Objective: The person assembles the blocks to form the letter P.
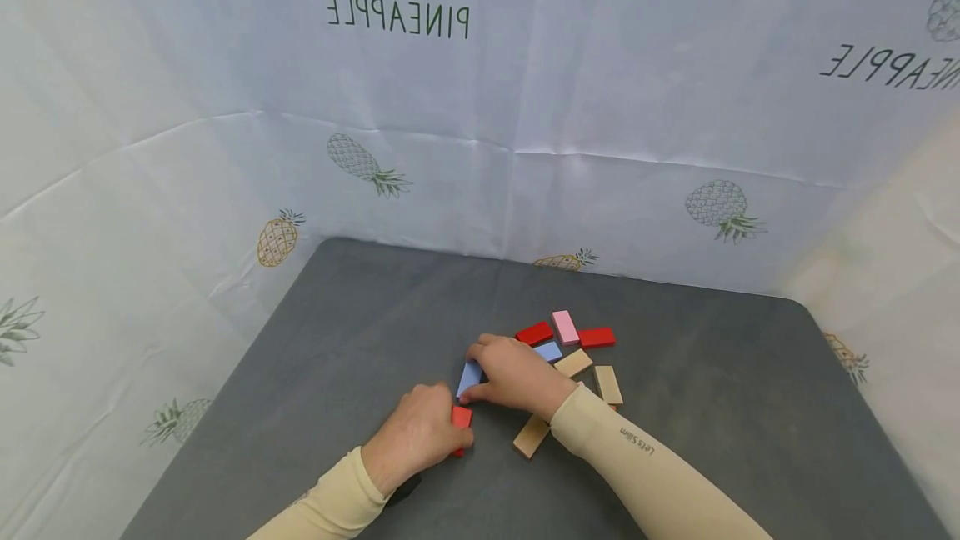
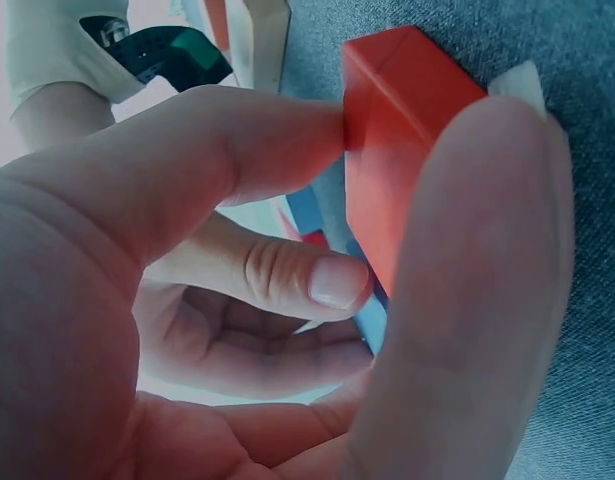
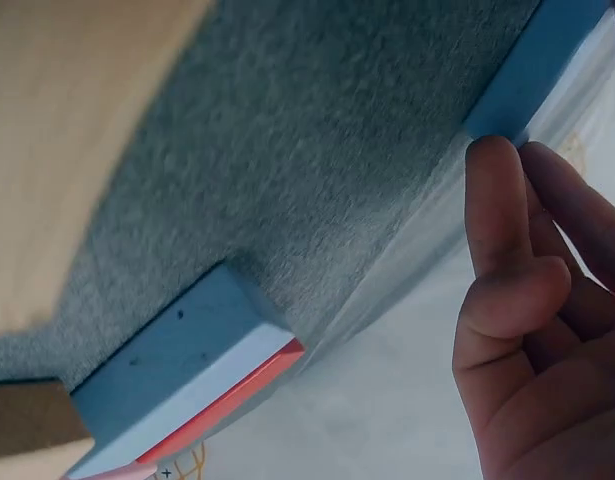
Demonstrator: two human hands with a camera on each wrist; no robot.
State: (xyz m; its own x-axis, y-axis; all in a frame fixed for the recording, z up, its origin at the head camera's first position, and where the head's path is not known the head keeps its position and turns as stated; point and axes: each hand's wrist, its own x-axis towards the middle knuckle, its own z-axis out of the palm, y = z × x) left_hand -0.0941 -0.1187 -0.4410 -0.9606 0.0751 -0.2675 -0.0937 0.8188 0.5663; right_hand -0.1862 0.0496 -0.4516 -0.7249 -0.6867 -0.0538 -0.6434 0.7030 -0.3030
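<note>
My left hand (image 1: 418, 433) pinches a red block (image 2: 407, 85) between thumb and fingers, low over the dark table. Just beyond it, my right hand (image 1: 517, 372) grips a blue block (image 1: 468, 377) by its two ends, the thumb at the near end. The red block's far end lies very close to the blue block in the head view; whether they touch cannot be told. In the right wrist view, fingertips meet the end of the blue block (image 3: 542, 70), and part of it runs out of frame.
Right of the hands lie loose blocks: a second blue block (image 1: 549, 352), a pink block (image 1: 566, 327), red blocks (image 1: 597, 337) and several plain wooden blocks (image 1: 608, 385). The right forearm partly covers some. A pineapple-print cloth (image 1: 600, 107) hangs behind the grey table (image 1: 720, 407).
</note>
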